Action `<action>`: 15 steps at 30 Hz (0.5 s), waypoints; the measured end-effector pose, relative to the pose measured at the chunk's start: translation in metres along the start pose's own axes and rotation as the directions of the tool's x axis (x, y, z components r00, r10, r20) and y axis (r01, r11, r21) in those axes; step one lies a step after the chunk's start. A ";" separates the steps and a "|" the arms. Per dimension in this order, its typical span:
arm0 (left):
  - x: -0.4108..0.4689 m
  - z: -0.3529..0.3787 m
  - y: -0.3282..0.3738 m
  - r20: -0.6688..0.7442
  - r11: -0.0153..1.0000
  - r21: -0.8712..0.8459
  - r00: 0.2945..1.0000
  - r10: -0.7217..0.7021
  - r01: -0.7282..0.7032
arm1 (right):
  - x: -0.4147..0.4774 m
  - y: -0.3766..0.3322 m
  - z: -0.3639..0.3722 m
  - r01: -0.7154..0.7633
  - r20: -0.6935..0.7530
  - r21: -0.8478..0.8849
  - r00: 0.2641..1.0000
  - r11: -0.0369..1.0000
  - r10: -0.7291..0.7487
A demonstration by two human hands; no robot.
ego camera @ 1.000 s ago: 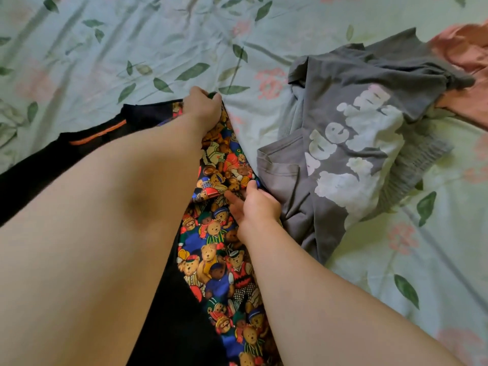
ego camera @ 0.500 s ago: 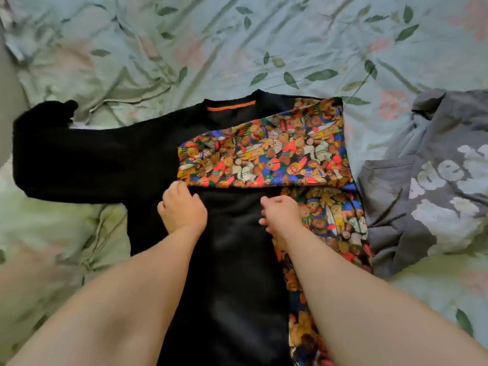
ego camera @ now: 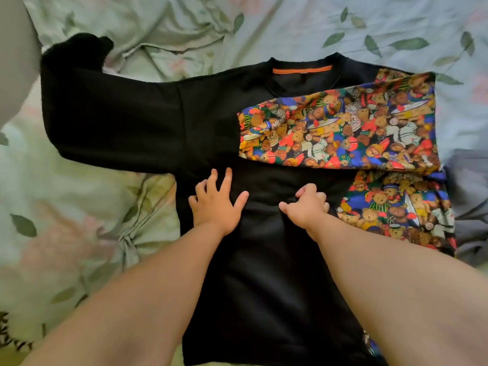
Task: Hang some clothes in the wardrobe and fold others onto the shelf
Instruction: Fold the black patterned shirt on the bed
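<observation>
Works on a black sweatshirt (ego camera: 264,286) spread across the centre of the frame on a leaf-print bedsheet (ego camera: 79,233). Presses the left hand (ego camera: 215,204) flat on the black front, fingers splayed wide. Seems to pinch a small ridge of the same cloth with the right hand (ego camera: 306,204), fingers curled in tight.

Risks dragging the whole body sideways with that pinch, on account of soft knit over a rumpled sheet, prone to sliding and bunching. Could also undo the bear-print sleeve (ego camera: 338,128), already folded across the chest at centre right, if tugged from below. Might end in a lopsided fold, given the black sleeve (ego camera: 105,114) outstretched toward the upper left.

Looks thick, matte and fleecy in the black parts, smoother and flatter in the printed panels. Shows a round neck with an orange tape (ego camera: 302,70) at top centre. Leaves a limp grey garment (ego camera: 470,207) crumpled at the right edge.
</observation>
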State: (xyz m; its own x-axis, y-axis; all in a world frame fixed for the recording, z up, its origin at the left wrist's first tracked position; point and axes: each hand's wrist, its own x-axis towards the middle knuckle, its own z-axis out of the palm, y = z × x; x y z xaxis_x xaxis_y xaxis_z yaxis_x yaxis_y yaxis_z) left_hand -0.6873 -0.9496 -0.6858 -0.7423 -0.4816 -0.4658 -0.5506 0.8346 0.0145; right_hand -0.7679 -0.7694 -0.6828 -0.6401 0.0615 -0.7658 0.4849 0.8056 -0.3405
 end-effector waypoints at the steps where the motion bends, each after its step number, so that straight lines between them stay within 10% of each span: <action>1: 0.002 -0.002 -0.007 -0.024 0.999 -0.016 0.999 0.039 -0.040 | -0.001 -0.001 0.003 -0.005 -0.026 -0.001 1.000 1.000 0.005; 5: 0.013 -0.010 -0.044 -0.173 0.914 -0.363 0.977 0.123 -0.180 | -0.003 -0.004 0.009 -0.013 -0.090 -0.011 0.996 1.000 0.012; 11: 0.021 -0.049 -0.099 -0.059 0.399 -0.891 0.814 -0.577 0.219 | -0.008 -0.006 0.013 -0.033 -0.125 -0.024 0.992 0.999 0.030; 15: 0.035 -0.067 -0.131 0.007 0.217 -0.961 0.801 -0.599 0.170 | -0.015 -0.008 0.015 -0.049 -0.147 -0.014 0.988 0.999 0.047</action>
State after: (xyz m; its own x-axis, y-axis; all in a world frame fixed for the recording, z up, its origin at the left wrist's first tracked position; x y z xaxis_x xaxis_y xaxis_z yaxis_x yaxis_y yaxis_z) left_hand -0.6671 -1.0935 -0.6446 -0.2619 -0.8838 -0.3876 -0.6128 -0.1579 0.7743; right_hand -0.7528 -0.7857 -0.6765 -0.6973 0.1847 -0.6926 0.5073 0.8098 -0.2948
